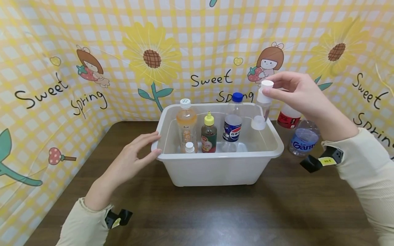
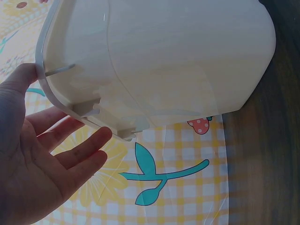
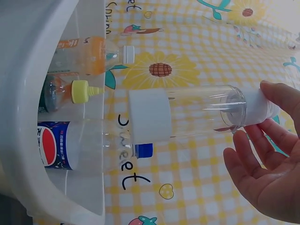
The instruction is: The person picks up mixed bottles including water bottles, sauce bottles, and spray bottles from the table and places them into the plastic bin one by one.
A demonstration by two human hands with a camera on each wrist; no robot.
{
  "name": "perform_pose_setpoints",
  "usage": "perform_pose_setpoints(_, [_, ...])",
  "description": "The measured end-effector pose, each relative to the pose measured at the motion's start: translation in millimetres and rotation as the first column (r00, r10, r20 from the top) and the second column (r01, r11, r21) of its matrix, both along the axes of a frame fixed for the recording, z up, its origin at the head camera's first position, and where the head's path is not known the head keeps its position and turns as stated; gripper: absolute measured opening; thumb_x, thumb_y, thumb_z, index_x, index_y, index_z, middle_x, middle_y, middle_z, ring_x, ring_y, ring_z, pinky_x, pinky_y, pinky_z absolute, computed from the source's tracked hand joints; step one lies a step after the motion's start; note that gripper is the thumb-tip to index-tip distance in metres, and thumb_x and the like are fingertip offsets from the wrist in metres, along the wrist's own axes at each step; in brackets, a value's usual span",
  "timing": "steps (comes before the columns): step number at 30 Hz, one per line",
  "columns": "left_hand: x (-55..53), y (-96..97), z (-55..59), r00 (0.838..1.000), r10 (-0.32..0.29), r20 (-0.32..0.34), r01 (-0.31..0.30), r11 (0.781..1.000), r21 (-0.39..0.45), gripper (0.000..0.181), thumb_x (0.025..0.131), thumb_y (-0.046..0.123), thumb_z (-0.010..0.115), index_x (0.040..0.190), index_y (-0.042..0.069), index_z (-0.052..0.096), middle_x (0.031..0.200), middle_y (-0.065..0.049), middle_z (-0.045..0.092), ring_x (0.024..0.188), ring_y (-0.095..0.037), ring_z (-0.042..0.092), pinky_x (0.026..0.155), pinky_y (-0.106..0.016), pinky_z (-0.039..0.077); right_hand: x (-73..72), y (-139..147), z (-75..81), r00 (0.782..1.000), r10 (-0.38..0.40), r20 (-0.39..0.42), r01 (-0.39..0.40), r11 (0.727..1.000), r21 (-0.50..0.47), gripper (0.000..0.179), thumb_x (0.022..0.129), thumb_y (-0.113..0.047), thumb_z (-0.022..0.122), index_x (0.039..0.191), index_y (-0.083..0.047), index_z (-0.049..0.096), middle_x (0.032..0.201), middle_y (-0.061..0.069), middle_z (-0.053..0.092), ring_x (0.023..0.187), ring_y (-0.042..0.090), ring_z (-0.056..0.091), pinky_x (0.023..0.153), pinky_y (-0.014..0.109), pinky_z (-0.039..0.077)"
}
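Note:
My right hand (image 1: 297, 90) pinches the white cap of a clear cylindrical bottle (image 3: 201, 112) with a white base. The bottle hangs upright over the right end of a white plastic tub (image 1: 215, 171). My left hand (image 1: 129, 159) rests its thumb and fingers on the rim at the tub's left front corner, fingers relaxed. Inside the tub stand an orange drink bottle (image 1: 186, 123), a squeeze bottle (image 1: 209, 136) with a yellow nozzle cap, a blue-capped Pepsi bottle (image 1: 232, 128) and a small white-capped bottle (image 1: 189, 147), mostly hidden behind the front wall.
Right of the tub, a bottle with a red label (image 1: 288, 118) and a clear bottle with a blue label (image 1: 304, 138) stand on the dark wooden table (image 1: 215, 215), partly behind my right forearm. A yellow checked cloth (image 1: 197, 51) surrounds the table's back and sides.

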State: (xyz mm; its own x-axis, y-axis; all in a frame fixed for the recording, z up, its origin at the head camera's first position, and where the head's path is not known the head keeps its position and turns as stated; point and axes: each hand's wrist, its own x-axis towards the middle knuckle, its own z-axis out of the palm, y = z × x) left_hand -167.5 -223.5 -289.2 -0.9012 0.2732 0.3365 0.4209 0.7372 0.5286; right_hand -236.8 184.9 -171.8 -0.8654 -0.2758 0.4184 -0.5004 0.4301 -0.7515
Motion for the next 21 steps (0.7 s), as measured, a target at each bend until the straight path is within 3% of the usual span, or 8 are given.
perform_pose_setpoints(21, [-1.1,-0.1,0.0,1.000,-0.006,-0.011,0.006,1.000,0.003,0.048,0.092,0.031,0.058,0.134,0.009,0.050,0.142,-0.009,0.045,0.132,-0.031,0.041,0.104,-0.054,0.036,-16.8,-15,5.4,0.993,0.009,0.120,-0.023,0.993,0.119,0.022,0.086,-0.029,0.067,0.106,-0.019,0.066,0.090,-0.014,0.065,0.090,0.005,0.060,0.082,0.020,0.046])
